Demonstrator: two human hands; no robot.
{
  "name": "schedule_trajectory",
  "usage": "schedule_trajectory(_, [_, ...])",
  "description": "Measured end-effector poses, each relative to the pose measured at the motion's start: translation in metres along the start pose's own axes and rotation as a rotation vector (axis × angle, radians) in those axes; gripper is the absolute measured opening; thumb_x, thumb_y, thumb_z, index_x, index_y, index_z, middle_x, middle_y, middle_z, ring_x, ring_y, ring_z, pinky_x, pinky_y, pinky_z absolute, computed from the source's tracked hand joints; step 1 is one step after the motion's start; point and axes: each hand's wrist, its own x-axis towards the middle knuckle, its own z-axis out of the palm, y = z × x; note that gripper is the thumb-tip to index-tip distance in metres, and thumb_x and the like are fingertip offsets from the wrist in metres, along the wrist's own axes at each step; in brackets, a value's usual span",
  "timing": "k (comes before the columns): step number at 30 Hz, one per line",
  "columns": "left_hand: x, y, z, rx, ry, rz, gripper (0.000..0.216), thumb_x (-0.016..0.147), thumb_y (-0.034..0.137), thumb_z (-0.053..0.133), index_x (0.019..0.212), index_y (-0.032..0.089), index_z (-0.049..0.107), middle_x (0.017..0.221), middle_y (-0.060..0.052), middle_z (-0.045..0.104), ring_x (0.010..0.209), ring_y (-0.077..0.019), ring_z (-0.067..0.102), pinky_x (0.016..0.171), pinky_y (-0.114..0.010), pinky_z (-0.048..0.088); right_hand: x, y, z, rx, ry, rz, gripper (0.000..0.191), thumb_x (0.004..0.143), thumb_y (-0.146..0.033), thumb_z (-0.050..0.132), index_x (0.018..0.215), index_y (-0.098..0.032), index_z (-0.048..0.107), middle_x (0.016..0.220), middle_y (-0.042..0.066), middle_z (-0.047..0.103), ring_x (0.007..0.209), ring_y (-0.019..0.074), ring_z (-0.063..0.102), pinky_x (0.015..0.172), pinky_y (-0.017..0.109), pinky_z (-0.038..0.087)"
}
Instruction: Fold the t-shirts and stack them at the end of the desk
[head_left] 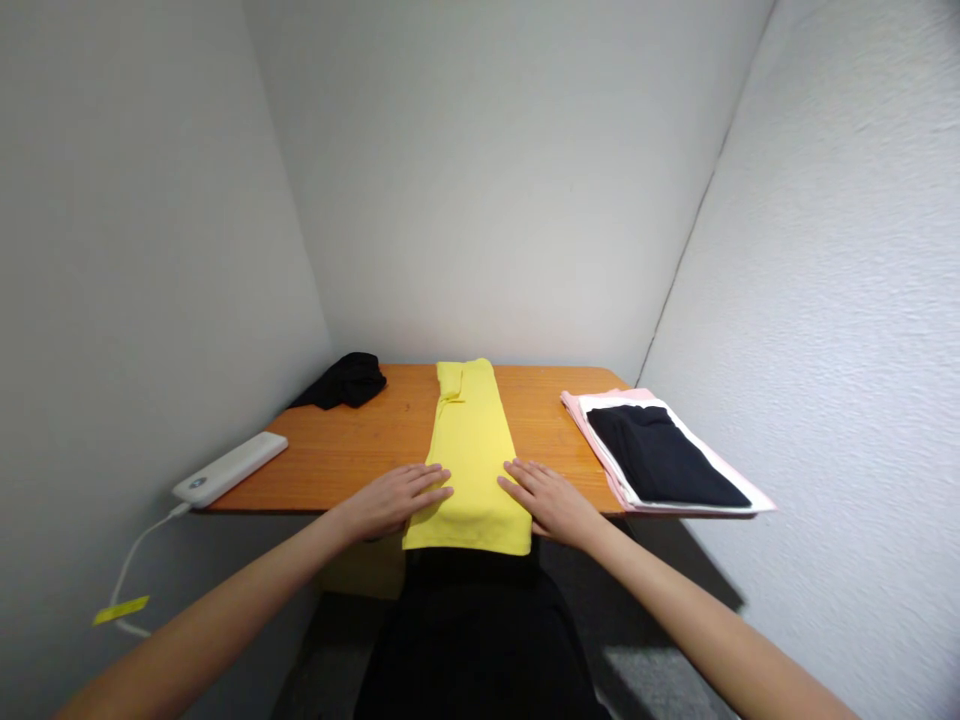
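Note:
A yellow garment point(474, 430), folded into a long narrow strip, runs from the back of the table to its front edge. Its near end hangs slightly over that edge, and a small folded flap shows at its far left corner. My left hand point(397, 498) rests on the strip's left side near the front, fingers stretched out over the cloth. On the opposite side my right hand point(551, 500) lies with its fingers extended across the right border. The thumb of the right hand is partly hidden at the cloth's edge.
At the right of the wooden table point(360, 450) lies a stack of flat folded clothes, with a black one point(660, 455) on white and pink ones. A crumpled black cloth point(346, 380) sits back left. A white power bank point(232, 468) with a cable point(127, 570) is at the left edge. Walls enclose the table.

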Motion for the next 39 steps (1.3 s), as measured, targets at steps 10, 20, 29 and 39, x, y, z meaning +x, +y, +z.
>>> schedule_trajectory(10, [-0.011, 0.01, 0.017, -0.062, 0.198, -0.045, 0.039, 0.096, 0.01, 0.039, 0.134, 0.018, 0.046, 0.143, -0.014, 0.048, 0.132, -0.0198, 0.046, 0.109, -0.038, 0.041, -0.019, -0.007, 0.006, -0.057, 0.064, -0.019, 0.056, 0.089, -0.023, 0.049, 0.144, -0.018, 0.041, 0.149, 0.017, 0.037, 0.138, 0.0294, 0.031, 0.11, 0.047, 0.029])
schedule_trajectory(20, [-0.015, 0.019, 0.014, 0.016, 0.317, -0.122, 0.024, 0.099, 0.02, 0.038, 0.113, 0.015, 0.057, 0.125, -0.014, 0.062, 0.117, -0.0206, 0.058, 0.099, -0.036, 0.05, -0.022, -0.016, 0.0, -0.081, 0.12, -0.01, 0.05, 0.093, -0.016, 0.042, 0.142, -0.021, 0.046, 0.146, 0.015, 0.042, 0.135, 0.0275, 0.036, 0.109, 0.046, 0.03])
schedule_trajectory(29, [-0.015, 0.051, -0.013, -0.079, 0.393, -0.095, 0.019, 0.095, 0.022, 0.044, 0.102, 0.018, 0.062, 0.107, -0.011, 0.07, 0.099, -0.0202, 0.067, 0.084, -0.033, 0.054, -0.042, -0.027, -0.013, 0.135, 0.346, -0.028, 0.044, 0.094, -0.018, 0.036, 0.136, -0.019, 0.051, 0.132, 0.013, 0.056, 0.124, 0.0259, 0.046, 0.103, 0.046, 0.036])
schedule_trajectory(39, [-0.017, 0.11, -0.027, -0.375, 0.898, -0.134, 0.02, 0.094, 0.035, 0.05, 0.092, 0.02, 0.063, 0.084, -0.009, 0.07, 0.078, -0.0218, 0.068, 0.071, -0.036, 0.054, -0.073, -0.08, -0.049, 0.56, 0.698, 0.012, 0.034, 0.098, -0.044, 0.037, 0.104, -0.024, 0.063, 0.092, 0.008, 0.068, 0.087, 0.0228, 0.063, 0.086, 0.042, 0.045])
